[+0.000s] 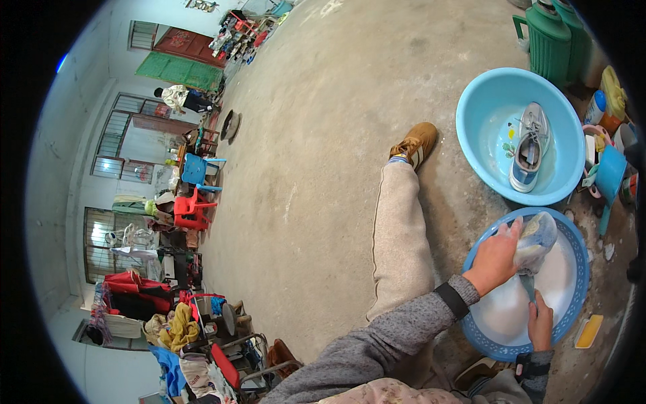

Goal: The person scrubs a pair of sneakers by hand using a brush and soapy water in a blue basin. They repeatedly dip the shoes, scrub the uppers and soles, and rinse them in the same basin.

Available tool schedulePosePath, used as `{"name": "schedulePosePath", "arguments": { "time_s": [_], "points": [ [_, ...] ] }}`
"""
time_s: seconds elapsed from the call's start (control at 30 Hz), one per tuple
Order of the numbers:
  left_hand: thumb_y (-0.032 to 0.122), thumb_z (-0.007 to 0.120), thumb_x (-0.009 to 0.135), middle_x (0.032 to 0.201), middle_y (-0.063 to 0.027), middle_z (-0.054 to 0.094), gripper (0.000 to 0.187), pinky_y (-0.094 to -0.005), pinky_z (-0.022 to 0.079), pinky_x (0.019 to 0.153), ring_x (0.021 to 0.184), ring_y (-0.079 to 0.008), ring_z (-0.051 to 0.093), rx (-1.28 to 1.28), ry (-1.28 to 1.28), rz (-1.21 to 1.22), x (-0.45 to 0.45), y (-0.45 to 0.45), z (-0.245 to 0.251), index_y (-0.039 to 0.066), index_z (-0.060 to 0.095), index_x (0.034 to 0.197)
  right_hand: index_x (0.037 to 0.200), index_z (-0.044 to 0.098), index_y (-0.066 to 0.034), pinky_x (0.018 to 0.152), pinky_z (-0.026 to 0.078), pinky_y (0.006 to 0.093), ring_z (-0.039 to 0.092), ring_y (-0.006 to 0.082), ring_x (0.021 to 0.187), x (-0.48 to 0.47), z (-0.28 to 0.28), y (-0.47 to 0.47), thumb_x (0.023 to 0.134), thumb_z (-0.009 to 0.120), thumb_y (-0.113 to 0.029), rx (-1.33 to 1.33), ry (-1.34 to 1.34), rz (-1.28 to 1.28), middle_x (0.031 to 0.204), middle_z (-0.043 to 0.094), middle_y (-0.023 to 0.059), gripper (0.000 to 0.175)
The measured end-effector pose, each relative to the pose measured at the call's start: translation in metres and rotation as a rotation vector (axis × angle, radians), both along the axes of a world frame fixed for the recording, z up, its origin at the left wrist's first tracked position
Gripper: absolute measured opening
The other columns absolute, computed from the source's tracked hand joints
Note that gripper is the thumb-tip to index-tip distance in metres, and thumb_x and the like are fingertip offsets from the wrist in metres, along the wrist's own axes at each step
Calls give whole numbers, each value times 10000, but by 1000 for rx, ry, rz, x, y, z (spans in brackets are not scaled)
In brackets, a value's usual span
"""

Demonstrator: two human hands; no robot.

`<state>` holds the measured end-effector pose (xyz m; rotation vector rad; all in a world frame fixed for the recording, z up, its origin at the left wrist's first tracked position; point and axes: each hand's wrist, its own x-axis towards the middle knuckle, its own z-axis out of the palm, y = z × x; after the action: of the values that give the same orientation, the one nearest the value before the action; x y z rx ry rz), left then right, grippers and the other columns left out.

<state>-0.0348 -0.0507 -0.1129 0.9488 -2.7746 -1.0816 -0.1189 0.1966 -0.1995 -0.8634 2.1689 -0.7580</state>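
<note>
My left hand (495,257) grips a wet blue-and-white shoe (540,240), with foam on the fingers and on the shoe. The shoe is raised over a blue plastic basin (472,331) with a patterned rim, which holds cloudy white, sudsy water (504,315). Lower down, my right hand (541,323) holds the grey-blue handle (528,288) of what looks like a brush. Its far end meets the shoe's near end, and its head is hidden. A second shoe, a grey-and-blue lace-up sneaker (529,146), lies in the light blue basin (472,118) just beyond.
Right of the basins lie a blue plastic dipper (609,171), a blue-capped bottle (595,107) and a yellow-and-white block (589,332). Green thermos flasks (549,45) stand beyond. My left leg (404,237) stretches over the concrete floor. Far left are chairs (194,169) and a person (184,98).
</note>
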Motion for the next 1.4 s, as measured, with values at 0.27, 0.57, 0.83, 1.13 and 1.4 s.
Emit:
{"name": "schedulePosePath", "arguments": {
  "time_s": [0.27,0.57,0.83,1.13,1.4],
  "points": [
    [135,807,704,1098,-280,605,897,-504,545,754,926,-455,639,-20,3,37,-1,-2,2,20,318,1447,1322,556,47,598,430,468,592,429,641,0,0,0,962,550,-59,55,4,-39,718,580,288,376],
    [177,792,738,830,-207,665,782,-475,537,677,796,-392,668,-95,40,-24,3,-5,8,47,397,1400,1338,544,40,565,402,456,572,378,581,-1,4,-3,999,508,-77,41,-19,-15,666,551,255,361],
    [180,710,785,764,-201,665,618,-498,539,661,759,-402,668,-107,46,11,3,-8,17,46,493,1348,1326,549,47,603,440,463,633,420,671,0,1,-5,994,515,-82,33,3,17,750,605,293,358],
    [120,709,762,907,-213,666,523,-516,533,688,818,-425,659,-79,80,17,4,-11,11,45,513,1241,1296,569,55,647,469,479,642,460,740,1,0,-6,960,568,-81,19,6,38,810,636,308,362],
    [47,712,721,911,-211,642,503,-500,540,674,801,-413,660,-119,65,2,1,-10,10,15,509,1180,1272,572,65,668,482,478,650,468,795,1,1,-5,927,607,-60,21,21,59,831,639,314,369]
  ]
}}
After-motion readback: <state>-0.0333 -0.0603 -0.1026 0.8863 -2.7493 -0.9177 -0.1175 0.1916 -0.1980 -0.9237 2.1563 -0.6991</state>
